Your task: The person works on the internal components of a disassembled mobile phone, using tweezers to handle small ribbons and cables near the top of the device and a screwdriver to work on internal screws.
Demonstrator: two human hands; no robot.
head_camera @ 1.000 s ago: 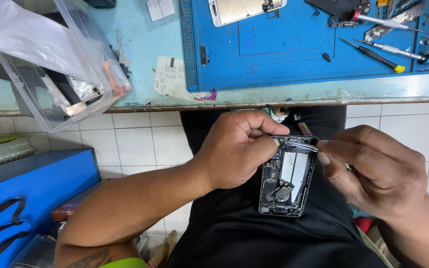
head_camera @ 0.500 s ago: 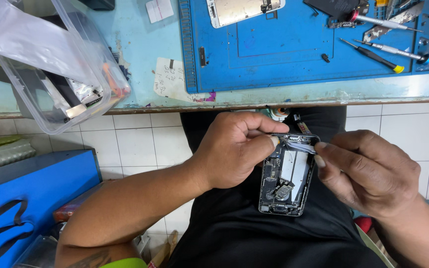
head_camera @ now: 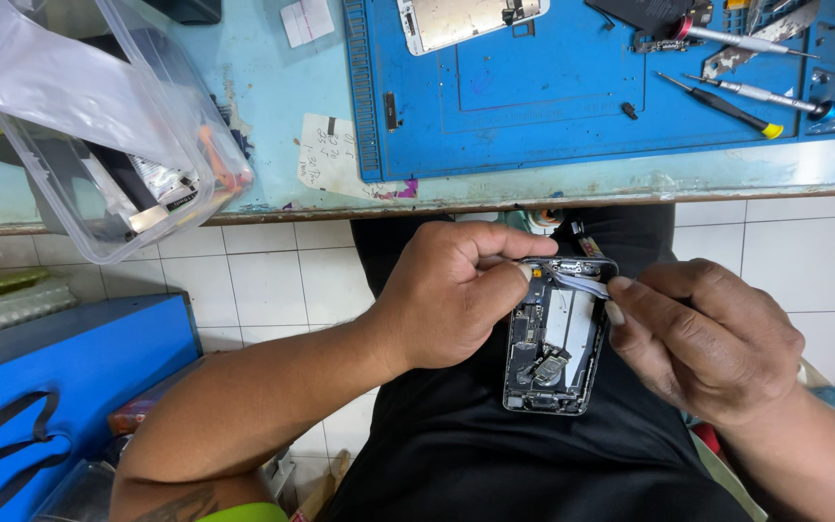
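A: Where's the phone?

B: The opened smartphone chassis (head_camera: 555, 338) sits over the person's lap, below the tabletop (head_camera: 273, 126) edge. The left hand (head_camera: 451, 295), at nine o'clock of it, clamps its top left corner with thumb and forefinger together. The right hand (head_camera: 703, 338), at three o'clock, has its grip pinched on a thin whitish flex strip (head_camera: 577, 282) lying across the top of the chassis.

A: What could go wrong?

B: I'd judge the strip the weak point: a sharp or sideways pull could tear it or lift its connector. The chassis rests only on dark cloth, so a slack left grip might let it slide off toward six o'clock.

A: And the tools?

B: Well apart at twelve o'clock: screwdrivers (head_camera: 722, 101) and a detached screen panel (head_camera: 466, 19) on the blue repair mat (head_camera: 533, 116); a clear plastic bin (head_camera: 118, 174) overhangs the edge at ten o'clock.
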